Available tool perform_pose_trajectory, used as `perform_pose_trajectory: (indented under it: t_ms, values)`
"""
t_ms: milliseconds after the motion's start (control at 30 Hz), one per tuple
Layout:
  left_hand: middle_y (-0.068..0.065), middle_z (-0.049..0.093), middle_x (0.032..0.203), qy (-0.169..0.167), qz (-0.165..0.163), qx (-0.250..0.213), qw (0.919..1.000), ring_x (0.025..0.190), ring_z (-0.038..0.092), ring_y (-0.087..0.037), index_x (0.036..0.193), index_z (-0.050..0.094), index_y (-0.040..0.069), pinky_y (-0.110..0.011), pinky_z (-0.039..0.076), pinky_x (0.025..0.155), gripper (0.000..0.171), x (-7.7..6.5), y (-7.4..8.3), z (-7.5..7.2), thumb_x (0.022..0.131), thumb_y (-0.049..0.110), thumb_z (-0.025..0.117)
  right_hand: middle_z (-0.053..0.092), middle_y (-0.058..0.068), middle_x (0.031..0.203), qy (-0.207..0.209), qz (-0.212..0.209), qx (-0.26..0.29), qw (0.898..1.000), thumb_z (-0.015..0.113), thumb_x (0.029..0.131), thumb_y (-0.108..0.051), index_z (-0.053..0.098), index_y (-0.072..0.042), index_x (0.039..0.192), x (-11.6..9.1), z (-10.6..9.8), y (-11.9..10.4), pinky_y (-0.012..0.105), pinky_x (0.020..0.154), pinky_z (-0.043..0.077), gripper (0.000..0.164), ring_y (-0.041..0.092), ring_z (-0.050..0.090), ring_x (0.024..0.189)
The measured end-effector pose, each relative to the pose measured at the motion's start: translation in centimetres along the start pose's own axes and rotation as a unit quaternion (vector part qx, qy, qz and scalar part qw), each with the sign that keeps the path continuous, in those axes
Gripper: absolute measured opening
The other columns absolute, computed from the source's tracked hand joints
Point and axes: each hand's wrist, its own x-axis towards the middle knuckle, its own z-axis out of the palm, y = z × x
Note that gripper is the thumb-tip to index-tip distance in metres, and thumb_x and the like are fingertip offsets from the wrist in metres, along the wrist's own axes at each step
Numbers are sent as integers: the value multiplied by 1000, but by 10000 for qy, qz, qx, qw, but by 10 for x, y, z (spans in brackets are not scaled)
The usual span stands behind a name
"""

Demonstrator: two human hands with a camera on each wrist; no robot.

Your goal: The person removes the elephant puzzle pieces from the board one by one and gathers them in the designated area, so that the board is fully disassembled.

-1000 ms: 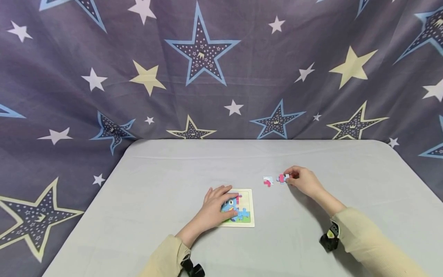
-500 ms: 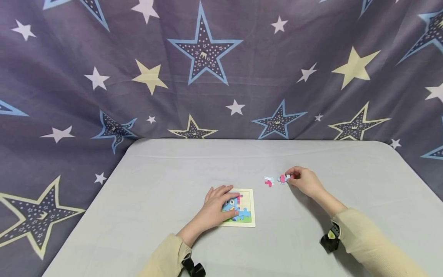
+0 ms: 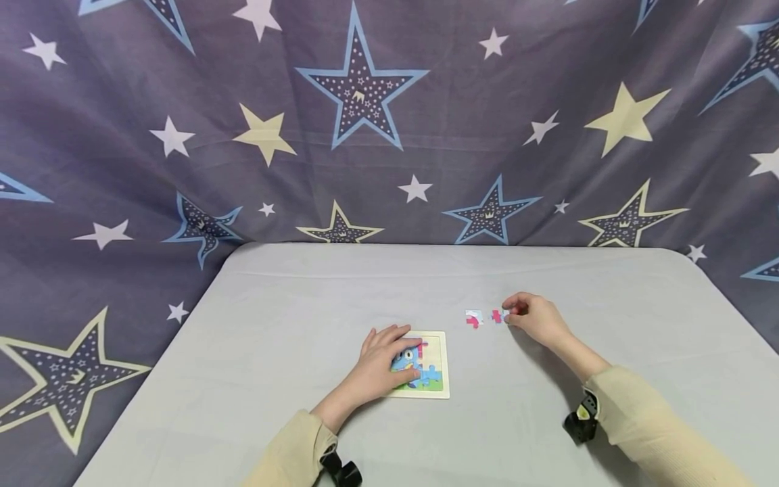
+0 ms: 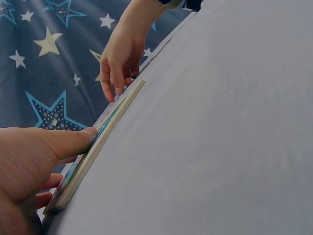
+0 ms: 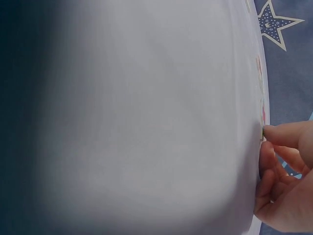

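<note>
In the head view my left hand rests across the left part of a square jigsaw board with a pale frame, hiding part of its picture. Its fingers are spread, and in the left wrist view its thumb lies on the board's face. Fitted pieces show a blue figure and green ground; the upper right of the board is bare. Up and to the right, my right hand pinches a pink and pale blue puzzle piece at its right side, down by the cloth. A second pink and white piece lies just left of it.
A pale grey cloth covers the table. Behind its far edge hangs a dark curtain printed with stars. A black wrist camera sits under the right sleeve, another camera under the left.
The piece at my right fingertips has turned a little, and its left blue tab no longer shows. My left hand stays on the board; the whole view shifts slightly.
</note>
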Motion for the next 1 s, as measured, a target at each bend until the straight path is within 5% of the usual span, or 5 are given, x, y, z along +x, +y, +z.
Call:
perform_pose_trajectory:
  t_ms: [467, 1000]
  values:
    - [-10, 38, 141, 14, 29, -30, 10000, 134, 25, -32, 127, 53, 18, -55, 5, 109, 50, 1, 1, -1, 81, 34, 66, 58, 2, 70, 87, -58, 320, 9994, 58, 82, -11, 61, -1, 96, -5, -3, -6, 25, 52, 39, 18, 10, 50, 59]
    - [-10, 38, 141, 4, 29, -47, 10000, 134, 25, -32, 127, 53, 17, -56, 5, 109, 50, -1, 2, -2, 81, 33, 66, 60, 1, 74, -538, -358, 227, 9977, 62, 81, -7, 63, -3, 99, -17, 13, -47, 23, 53, 43, 19, 12, 53, 64]
